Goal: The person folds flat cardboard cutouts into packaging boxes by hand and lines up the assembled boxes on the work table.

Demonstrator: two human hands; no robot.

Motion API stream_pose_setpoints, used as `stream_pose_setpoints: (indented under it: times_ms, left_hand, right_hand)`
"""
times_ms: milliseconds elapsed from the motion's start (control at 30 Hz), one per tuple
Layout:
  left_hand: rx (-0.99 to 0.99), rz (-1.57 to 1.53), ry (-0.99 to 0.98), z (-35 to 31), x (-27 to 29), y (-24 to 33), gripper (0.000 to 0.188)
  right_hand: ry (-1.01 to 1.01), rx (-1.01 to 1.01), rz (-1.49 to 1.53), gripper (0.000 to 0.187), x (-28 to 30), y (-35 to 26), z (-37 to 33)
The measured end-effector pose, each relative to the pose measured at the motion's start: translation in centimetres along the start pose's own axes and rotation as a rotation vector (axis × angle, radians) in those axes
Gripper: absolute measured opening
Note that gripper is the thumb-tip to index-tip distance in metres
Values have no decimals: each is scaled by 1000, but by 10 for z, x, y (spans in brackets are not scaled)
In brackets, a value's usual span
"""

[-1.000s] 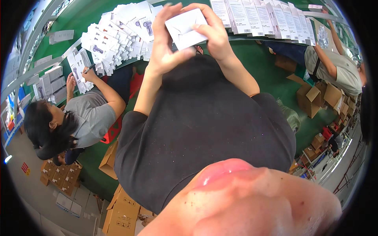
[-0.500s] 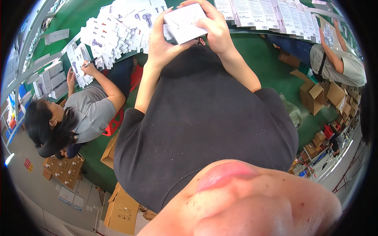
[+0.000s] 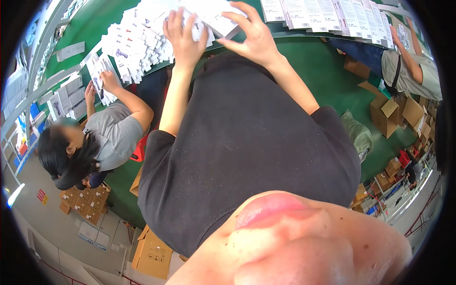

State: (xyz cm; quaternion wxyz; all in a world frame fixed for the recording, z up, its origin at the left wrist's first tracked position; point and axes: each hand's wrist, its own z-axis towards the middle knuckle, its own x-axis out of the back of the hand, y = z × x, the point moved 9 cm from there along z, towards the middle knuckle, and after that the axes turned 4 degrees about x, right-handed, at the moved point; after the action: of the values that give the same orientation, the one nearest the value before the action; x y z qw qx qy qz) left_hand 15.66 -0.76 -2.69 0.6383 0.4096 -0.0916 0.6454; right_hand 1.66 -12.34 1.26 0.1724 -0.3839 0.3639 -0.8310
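Note:
A white carton (image 3: 223,20) lies at the near edge of the table, at the top middle of the view. Beside its right end is my right hand (image 3: 259,42), fingers and thumb spread, with nothing gripped between them. On the carton's other side, my left hand (image 3: 186,43) has its fingers stretched apart over white printed cardboard pieces. Just left of it spreads a large fanned pile of flat white boxes (image 3: 137,42) with small printed pictures. Whether the fingertips touch the carton or the pile cannot be made out.
White printed boxes (image 3: 323,16) stand in a row to the right. A co-worker in grey (image 3: 116,123) sits at left with a pen over white boxes. Another person (image 3: 418,76) works at far right, near open brown cartons (image 3: 384,116). Brown cartons (image 3: 152,254) stand behind me.
Both hands held the white carton earlier; now it lies on the table and they have let go, fingers spread. My left hand has moved slightly left, onto the pile's side.

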Motion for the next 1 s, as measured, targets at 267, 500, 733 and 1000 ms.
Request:
stream_pose_setpoints:
  times_ms: [267, 500, 733, 1000]
  left_hand:
    - [381, 229, -631, -112, -92, -119, 88]
    - [222, 399, -844, -181, -86, -104, 95]
    - [452, -29, -526, -86, -16, -46, 42]
    - [848, -596, -690, -39, 55, -9, 33]
  right_hand:
    - [270, -48, -375, 51, 40, 92, -50]
    - [55, -285, -655, 45, -2, 93, -65]
    - [-388, -207, -143, 56, -71, 84, -68]
    - [-264, 255, -157, 108, -56, -26, 6]
